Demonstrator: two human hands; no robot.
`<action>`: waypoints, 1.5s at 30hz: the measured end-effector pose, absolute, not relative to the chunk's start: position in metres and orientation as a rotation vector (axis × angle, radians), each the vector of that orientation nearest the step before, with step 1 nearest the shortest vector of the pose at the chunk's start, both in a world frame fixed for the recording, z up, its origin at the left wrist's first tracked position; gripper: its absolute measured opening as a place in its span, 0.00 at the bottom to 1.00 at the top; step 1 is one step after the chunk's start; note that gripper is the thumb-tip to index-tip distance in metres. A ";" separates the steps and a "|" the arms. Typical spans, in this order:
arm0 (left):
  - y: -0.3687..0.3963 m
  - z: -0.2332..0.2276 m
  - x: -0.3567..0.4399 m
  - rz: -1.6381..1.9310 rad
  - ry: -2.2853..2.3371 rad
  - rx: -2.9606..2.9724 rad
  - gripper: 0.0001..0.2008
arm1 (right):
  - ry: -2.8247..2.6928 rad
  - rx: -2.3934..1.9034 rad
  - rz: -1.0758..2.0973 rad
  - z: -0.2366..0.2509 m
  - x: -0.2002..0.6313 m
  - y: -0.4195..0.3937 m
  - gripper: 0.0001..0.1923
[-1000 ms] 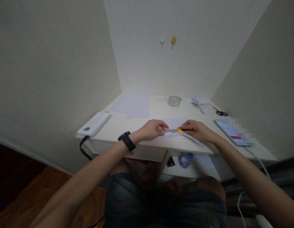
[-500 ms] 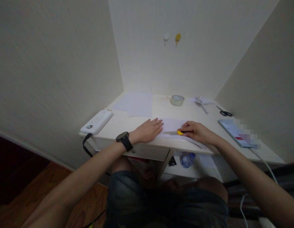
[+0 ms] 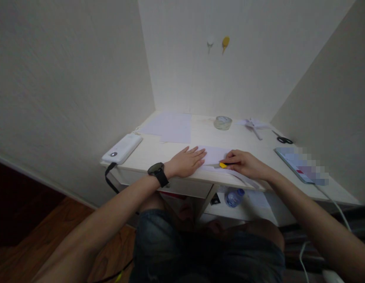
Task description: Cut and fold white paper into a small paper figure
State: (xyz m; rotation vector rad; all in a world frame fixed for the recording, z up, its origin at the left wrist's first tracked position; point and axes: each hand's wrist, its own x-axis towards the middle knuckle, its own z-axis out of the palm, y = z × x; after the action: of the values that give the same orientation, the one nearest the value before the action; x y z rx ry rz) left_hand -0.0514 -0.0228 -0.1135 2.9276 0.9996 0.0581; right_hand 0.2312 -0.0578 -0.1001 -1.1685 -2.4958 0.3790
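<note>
Pale walls close in on three sides of a small white desk [image 3: 176, 147] set into a corner, with two hooks [image 3: 218, 42] on the back wall. Taking the sheet of paper [image 3: 213, 155] at the desk's near edge as the landmark: the left hand [image 3: 187, 162] lies flat on its left part, fingers spread and holding nothing, only pressing the sheet down. Its wrist carries a black watch [image 3: 157, 171]. The right hand [image 3: 244, 163] sits at the sheet's right side, closed around a yellow utility knife [image 3: 222, 165] whose tip points left across the paper toward the left fingertips.

Behind the sheet lie more loose sheets [image 3: 170, 126], a roll of clear tape [image 3: 223, 122], folded paper scraps [image 3: 253, 125] and, further right, black scissors [image 3: 284, 139]. Right of it rests a tablet [image 3: 300, 164] with a cable trailing off. Left of it is a white power bank [image 3: 122, 148]. Below it, under the desk, stands a water bottle [image 3: 234, 196].

The blade points at the pressing fingers, which lie near its tip; I judge that a slip or a hard pull could carry it into them. With no mat visible under the sheet, the cut could also score the desk, and the paper may tear if the flat hand lets it shift.

Against the frame a second ago, the left hand has gone from curled at the blade's tip to flat and spread, and the knife sits slightly lower on the sheet.
</note>
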 end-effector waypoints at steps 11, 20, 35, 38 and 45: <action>-0.026 -0.108 -0.049 -0.014 1.025 2.923 0.30 | -2.461 -1.137 0.396 -0.107 0.235 -0.056 0.16; -0.023 -0.112 -0.050 0.065 0.989 2.917 0.29 | -2.451 -1.146 0.437 -0.106 0.239 -0.053 0.14; -0.022 -0.123 -0.054 0.303 1.025 2.942 0.27 | -2.470 -1.241 0.407 -0.104 0.256 -0.056 0.15; -0.025 -0.120 -0.056 0.425 0.991 2.949 0.25 | -2.438 -1.274 0.378 -0.105 0.261 -0.061 0.16; -0.036 -0.110 -0.065 0.545 0.852 2.873 0.16 | -2.417 -1.278 0.359 -0.109 0.260 -0.065 0.16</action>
State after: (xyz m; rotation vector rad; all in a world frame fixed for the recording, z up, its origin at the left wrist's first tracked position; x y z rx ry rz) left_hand -0.0654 -0.0357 -0.1095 2.8727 0.8524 0.5449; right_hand 0.2597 -0.0652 -0.1086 -1.2779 -2.4166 0.3594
